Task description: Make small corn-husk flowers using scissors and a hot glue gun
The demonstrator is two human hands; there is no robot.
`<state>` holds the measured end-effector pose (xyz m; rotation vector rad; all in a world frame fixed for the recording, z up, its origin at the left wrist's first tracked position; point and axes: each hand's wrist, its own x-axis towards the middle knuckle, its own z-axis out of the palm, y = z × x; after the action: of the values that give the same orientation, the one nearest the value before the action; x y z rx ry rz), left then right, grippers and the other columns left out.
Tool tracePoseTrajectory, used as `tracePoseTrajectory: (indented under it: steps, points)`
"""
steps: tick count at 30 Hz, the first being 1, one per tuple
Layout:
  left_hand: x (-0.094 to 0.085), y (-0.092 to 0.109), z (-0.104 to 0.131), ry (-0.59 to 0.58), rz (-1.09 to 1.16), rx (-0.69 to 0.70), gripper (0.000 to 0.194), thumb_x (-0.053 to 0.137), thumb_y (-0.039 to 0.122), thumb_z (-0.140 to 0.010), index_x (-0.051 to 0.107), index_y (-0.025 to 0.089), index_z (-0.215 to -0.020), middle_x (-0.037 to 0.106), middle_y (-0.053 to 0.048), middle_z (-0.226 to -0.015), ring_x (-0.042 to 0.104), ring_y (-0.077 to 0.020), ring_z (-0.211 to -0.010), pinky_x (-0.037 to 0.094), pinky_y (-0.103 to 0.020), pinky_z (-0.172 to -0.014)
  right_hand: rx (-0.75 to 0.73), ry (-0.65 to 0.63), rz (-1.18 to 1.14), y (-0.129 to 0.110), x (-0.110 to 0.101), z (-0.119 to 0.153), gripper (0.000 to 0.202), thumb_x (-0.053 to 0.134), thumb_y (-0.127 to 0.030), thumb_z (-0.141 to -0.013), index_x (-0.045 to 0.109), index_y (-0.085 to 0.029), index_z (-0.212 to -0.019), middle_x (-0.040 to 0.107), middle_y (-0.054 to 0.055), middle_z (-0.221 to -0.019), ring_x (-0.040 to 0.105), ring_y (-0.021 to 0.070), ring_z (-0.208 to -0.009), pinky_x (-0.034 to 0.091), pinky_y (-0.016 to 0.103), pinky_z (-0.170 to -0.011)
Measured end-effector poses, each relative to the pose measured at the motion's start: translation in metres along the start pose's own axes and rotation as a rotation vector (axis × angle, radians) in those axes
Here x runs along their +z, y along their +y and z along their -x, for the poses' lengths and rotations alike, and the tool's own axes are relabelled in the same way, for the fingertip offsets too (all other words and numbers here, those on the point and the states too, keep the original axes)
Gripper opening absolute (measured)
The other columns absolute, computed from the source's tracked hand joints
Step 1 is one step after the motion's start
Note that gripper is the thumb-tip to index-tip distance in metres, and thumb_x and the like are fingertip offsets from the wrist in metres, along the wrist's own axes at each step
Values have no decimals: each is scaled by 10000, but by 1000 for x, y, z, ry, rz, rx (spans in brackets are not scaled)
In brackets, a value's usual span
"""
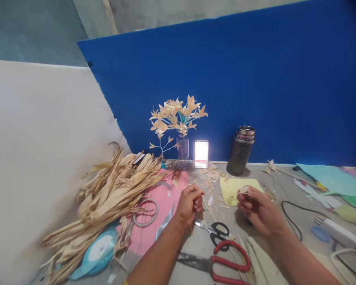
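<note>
My left hand (191,202) is closed above the table between the pink paper (163,206) and the black-handled scissors (218,231); what its fingers hold, if anything, is too small to tell. My right hand (259,209) pinches a small pale piece of husk (243,190) between thumb and finger, at the right part of the yellow paper (230,192). The two hands are apart. Large red-handled scissors (213,265) lie below, between my forearms. Small husk scraps (210,175) are scattered beyond my hands.
Dried corn husks (115,186) and a blue ribbon roll (99,251) lie left. Pale flowers (178,114) stand in a glass vase (182,150) at the back, left of a dark flask (240,152). A black cable (290,204), white charger (339,231) and coloured papers (335,180) are right.
</note>
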<state>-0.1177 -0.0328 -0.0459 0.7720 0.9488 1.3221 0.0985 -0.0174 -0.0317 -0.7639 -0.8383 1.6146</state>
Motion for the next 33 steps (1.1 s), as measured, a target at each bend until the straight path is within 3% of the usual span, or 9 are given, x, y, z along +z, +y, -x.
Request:
tracePoseTrajectory:
  steps: [7,10,14,16,19,22,27,30,33]
  points:
    - [10,-18,7,-178,-86,-24,397,663,552,-754,549,190,-637,309,110,-340,205,-49,-302,243,-201,-356,-78,-26,203,6,-2,-3,311,746,-407,-752,547,-202,-630,461,-42,-572,320,90,-470,262,220,-433]
    - [12,-22,7,-128,-172,22,408,659,513,-774,579,164,-577,340,87,-334,263,-49,-292,220,-199,-354,-125,-4,347,6,0,-2,344,730,-490,-760,554,-212,-660,438,-54,-537,334,102,-459,271,241,-450]
    - [14,-19,4,32,-264,173,266,725,372,-728,714,132,-844,638,0,-564,461,-69,-383,307,-190,-397,-286,10,728,5,7,5,368,648,-537,-808,589,-215,-642,437,-39,-517,380,134,-488,315,270,-481]
    - [12,-20,3,110,-280,203,267,738,373,-715,700,141,-841,683,-25,-646,515,-81,-422,340,-190,-411,-393,21,889,4,12,9,351,604,-509,-834,607,-216,-641,484,-20,-543,433,155,-528,362,280,-512]
    - [7,-24,-1,171,-230,156,397,668,520,-774,550,178,-611,510,42,-445,411,-67,-339,278,-185,-368,-503,16,980,5,16,12,303,574,-448,-854,615,-219,-659,574,6,-606,509,176,-583,411,286,-559]
    - [5,-27,-2,180,-207,157,497,600,602,-808,470,197,-552,364,83,-372,318,-57,-314,238,-182,-358,-595,-11,1030,6,17,13,281,560,-412,-869,605,-225,-664,629,26,-659,550,187,-619,424,288,-574]
    - [11,-21,4,44,-192,180,358,683,464,-787,707,128,-907,678,-34,-649,511,-87,-429,359,-201,-425,-631,-52,1051,8,16,14,257,572,-388,-869,634,-227,-680,646,20,-652,557,181,-596,431,283,-569]
    - [16,-21,8,-91,-100,115,389,772,389,-726,721,127,-1010,694,-51,-733,581,-110,-536,448,-224,-518,-593,-70,1035,9,16,14,252,571,-376,-860,655,-223,-679,652,12,-641,570,178,-586,437,277,-566]
    - [18,-25,10,-241,34,15,376,777,452,-740,705,128,-916,671,-48,-718,580,-111,-546,455,-230,-530,-562,-101,1032,10,15,15,258,566,-372,-869,664,-218,-686,663,10,-654,593,181,-612,448,272,-593]
